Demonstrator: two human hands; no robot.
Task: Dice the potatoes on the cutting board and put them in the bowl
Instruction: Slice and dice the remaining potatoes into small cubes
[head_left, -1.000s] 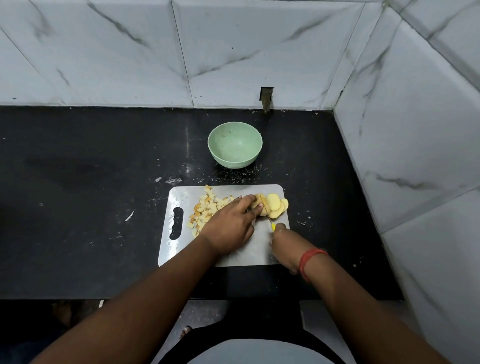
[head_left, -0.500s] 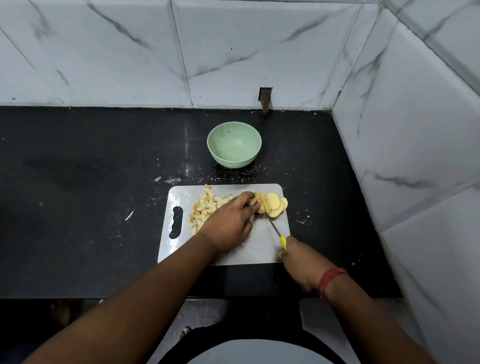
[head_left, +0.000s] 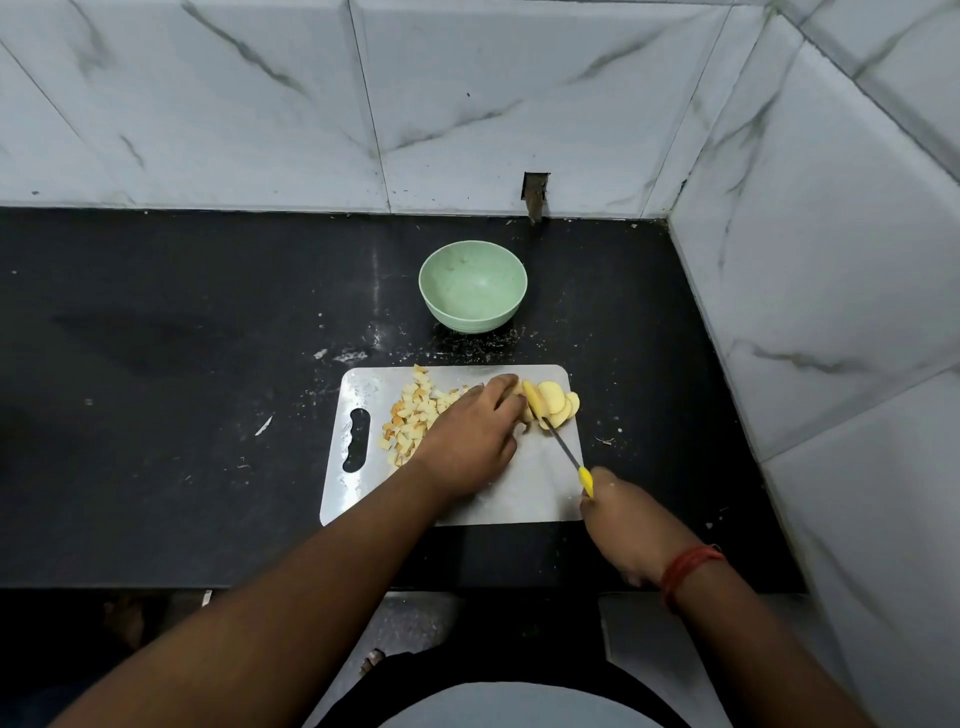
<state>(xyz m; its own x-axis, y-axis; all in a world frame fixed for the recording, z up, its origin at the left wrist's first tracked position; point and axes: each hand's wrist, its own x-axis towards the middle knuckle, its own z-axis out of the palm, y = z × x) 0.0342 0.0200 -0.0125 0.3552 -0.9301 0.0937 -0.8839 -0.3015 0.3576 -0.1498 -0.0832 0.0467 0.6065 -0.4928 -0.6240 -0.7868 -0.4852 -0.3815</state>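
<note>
Potato slices (head_left: 553, 402) sit at the steel cutting board's (head_left: 519, 488) far right corner; the left hand (head_left: 470, 436) steadies the uncut piece while the right hand (head_left: 626, 525) grips the yellow-handled knife (head_left: 563, 449), bowl (head_left: 472, 286) waiting beyond.

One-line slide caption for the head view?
Left hand steadies potato as right hand slices with knife; bowl empty.

Left hand (head_left: 470, 439) covers the uncut potato and part of the dice (head_left: 410, 418), so grip beneath cannot be told. Right hand (head_left: 631, 525) hides most of the yellow knife (head_left: 563, 451) handle; blade tip lost among the slices (head_left: 556, 402). Both forearms cut off by the bottom edge; specks on the counter (head_left: 156, 415) too small to identify.
</note>
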